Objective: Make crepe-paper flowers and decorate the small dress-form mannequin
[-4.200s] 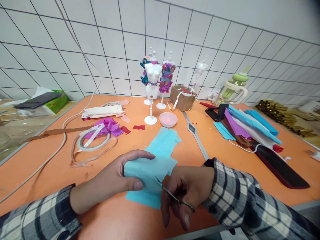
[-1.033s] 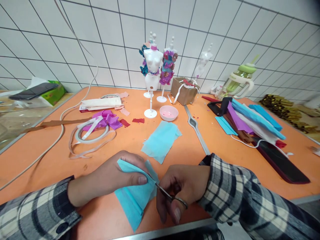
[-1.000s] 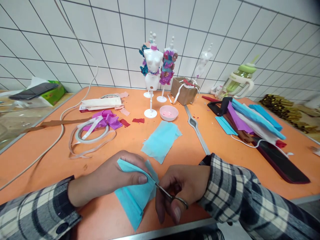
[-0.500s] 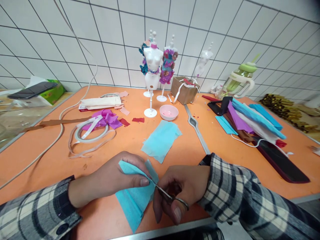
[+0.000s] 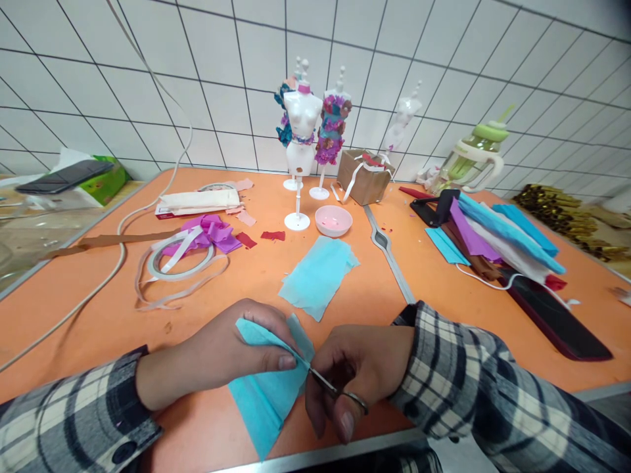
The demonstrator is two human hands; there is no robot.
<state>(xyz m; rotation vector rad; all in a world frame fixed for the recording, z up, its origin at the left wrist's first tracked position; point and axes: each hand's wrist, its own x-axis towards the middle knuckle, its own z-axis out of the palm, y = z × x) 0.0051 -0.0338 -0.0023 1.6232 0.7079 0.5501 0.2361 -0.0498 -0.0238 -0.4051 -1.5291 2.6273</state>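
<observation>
Near the table's front edge, my left hand (image 5: 246, 348) pinches a folded sheet of blue crepe paper (image 5: 269, 407) between thumb and fingers. The paper's lower corner hangs toward the edge. My right hand (image 5: 359, 368) is closed around small metal scissors (image 5: 325, 382), a finger loop showing at the thumb. Their blades point left and meet the paper just beside my left thumb; the tips are hidden in the fold. Beyond both hands, a separate piece of blue crepe paper (image 5: 320, 276) lies flat.
A pink bowl (image 5: 334, 222) and a white mannequin (image 5: 300, 131) stand behind the loose paper. Left lie a tape roll (image 5: 180, 272), purple paper (image 5: 217, 230) and a cable (image 5: 121, 256). Rightward are a grey strap (image 5: 394, 266), a phone (image 5: 557, 322), folded colored papers (image 5: 507, 230) and a bottle (image 5: 473, 157).
My right hand has shifted slightly, and the scissors' loop has drawn a little left and up as the handles close. The left hand and paper have barely moved.
</observation>
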